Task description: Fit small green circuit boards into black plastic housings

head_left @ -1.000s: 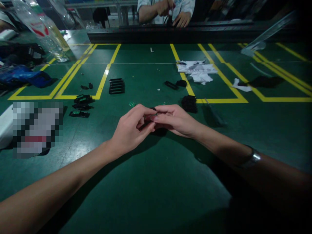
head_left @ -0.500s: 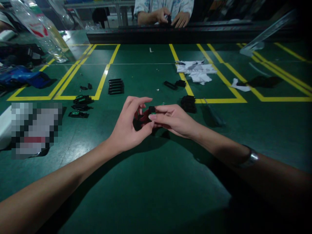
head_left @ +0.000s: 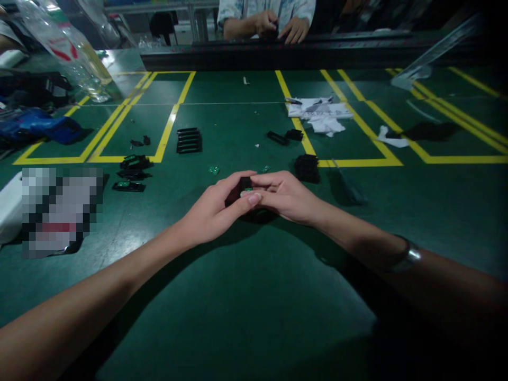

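Between my hands, over the middle of the green table, is a small black plastic part with a bit of green on it. My left hand is closed on its left side, the thumb reaching across to the right thumb. My right hand grips the same part from the right with thumb and fingers. Much of the part is hidden by my fingers. Small green circuit boards lie just beyond my hands. A stack of black parts sits behind my right hand.
Several black strips lie in a row farther back. Black pieces with green boards lie at the left, near a blurred-out object. Plastic bottles stand back left, crumpled paper back right. Across a black rail, another person's hands work.
My left hand has closed in from an open curl onto the black part, its thumb now over the right thumb. Green boards behind it have come into view. The right hand stays nearly in place.
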Available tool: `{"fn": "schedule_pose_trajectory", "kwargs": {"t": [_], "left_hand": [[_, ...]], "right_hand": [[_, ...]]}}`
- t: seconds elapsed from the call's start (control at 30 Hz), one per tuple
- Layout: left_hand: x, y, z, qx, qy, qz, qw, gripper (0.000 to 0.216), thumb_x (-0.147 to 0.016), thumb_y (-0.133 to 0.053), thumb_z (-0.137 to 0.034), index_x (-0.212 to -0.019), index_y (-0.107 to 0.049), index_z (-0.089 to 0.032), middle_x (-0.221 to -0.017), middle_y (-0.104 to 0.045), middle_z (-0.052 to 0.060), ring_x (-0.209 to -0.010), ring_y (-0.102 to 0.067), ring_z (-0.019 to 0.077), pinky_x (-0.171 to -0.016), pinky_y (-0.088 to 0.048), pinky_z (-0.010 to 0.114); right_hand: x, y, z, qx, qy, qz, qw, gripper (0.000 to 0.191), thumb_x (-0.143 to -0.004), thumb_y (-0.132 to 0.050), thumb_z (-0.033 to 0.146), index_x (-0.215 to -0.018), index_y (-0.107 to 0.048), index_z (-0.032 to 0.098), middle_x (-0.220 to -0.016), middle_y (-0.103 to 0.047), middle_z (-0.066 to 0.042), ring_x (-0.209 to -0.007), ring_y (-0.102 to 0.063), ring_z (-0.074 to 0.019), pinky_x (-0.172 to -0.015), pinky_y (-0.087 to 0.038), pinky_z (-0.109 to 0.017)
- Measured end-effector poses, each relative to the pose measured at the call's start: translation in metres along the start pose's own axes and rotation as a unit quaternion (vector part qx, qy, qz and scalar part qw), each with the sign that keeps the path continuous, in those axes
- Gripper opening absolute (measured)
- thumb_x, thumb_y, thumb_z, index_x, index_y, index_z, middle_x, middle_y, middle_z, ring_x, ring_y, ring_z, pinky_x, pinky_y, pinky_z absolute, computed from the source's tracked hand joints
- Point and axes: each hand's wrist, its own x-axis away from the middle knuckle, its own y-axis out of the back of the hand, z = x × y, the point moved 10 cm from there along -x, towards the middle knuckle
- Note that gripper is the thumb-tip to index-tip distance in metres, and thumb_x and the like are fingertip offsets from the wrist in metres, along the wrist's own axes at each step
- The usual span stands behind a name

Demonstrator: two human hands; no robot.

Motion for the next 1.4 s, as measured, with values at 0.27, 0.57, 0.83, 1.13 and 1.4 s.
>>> {"fn": "schedule_pose_trajectory", "kwargs": {"t": [0.27,0.57,0.83,1.13,1.4], "left_hand": [[0.0,0.0,0.001,0.024,0.002,0.004,1.0,0.046,-0.102,-0.063,-0.041,-0.142,-0.059,-0.018,-0.112,-0.075,0.007,-0.092,-0.069,0.016,-0.079,-0.057,0.027],[0.0,0.0,0.002,0.03,0.002,0.005,1.0,0.045,-0.102,-0.063,-0.041,-0.141,-0.06,-0.018,-0.107,-0.075,0.007,-0.094,-0.069,0.0178,-0.078,-0.058,0.027],[0.0,-0.001,0.002,0.045,0.005,0.005,0.999,0.044,-0.102,-0.062,-0.041,-0.14,-0.06,-0.018,-0.107,-0.075,0.007,-0.09,-0.069,0.0162,-0.077,-0.059,0.027],[-0.001,0.005,0.004,0.035,0.017,-0.014,0.999,0.043,-0.105,-0.056,-0.042,-0.14,-0.064,-0.018,-0.11,-0.076,0.008,-0.089,-0.07,0.0174,-0.076,-0.058,0.029],[-0.004,0.006,0.004,0.095,0.036,-0.024,0.995,0.035,-0.105,-0.055,-0.038,-0.128,-0.072,-0.017,-0.097,-0.076,0.006,-0.09,-0.071,0.0183,-0.071,-0.057,0.027]], "right_hand": [[-0.001,0.0,0.0,0.002,-0.004,0.002,1.0,0.02,-0.078,-0.09,0.028,-0.087,-0.078,0.014,-0.081,-0.074,-0.001,-0.079,-0.074,-0.0149,-0.077,-0.062,-0.027],[0.001,0.0,0.002,0.008,-0.004,-0.003,1.0,0.023,-0.077,-0.092,0.031,-0.084,-0.078,0.014,-0.081,-0.074,-0.001,-0.079,-0.074,-0.015,-0.078,-0.063,-0.028],[-0.001,-0.003,0.003,-0.02,0.003,0.008,1.0,0.025,-0.074,-0.094,0.029,-0.09,-0.08,0.015,-0.086,-0.077,-0.002,-0.079,-0.075,-0.0143,-0.077,-0.064,-0.026],[-0.001,-0.007,0.005,-0.009,0.006,0.014,1.0,0.027,-0.076,-0.093,0.034,-0.091,-0.08,0.015,-0.085,-0.078,-0.003,-0.078,-0.076,-0.0161,-0.079,-0.066,-0.031],[0.0,-0.011,0.004,-0.014,0.0,0.027,1.0,0.025,-0.079,-0.09,0.034,-0.089,-0.077,0.015,-0.085,-0.08,-0.005,-0.083,-0.079,-0.0188,-0.078,-0.066,-0.031]]}}
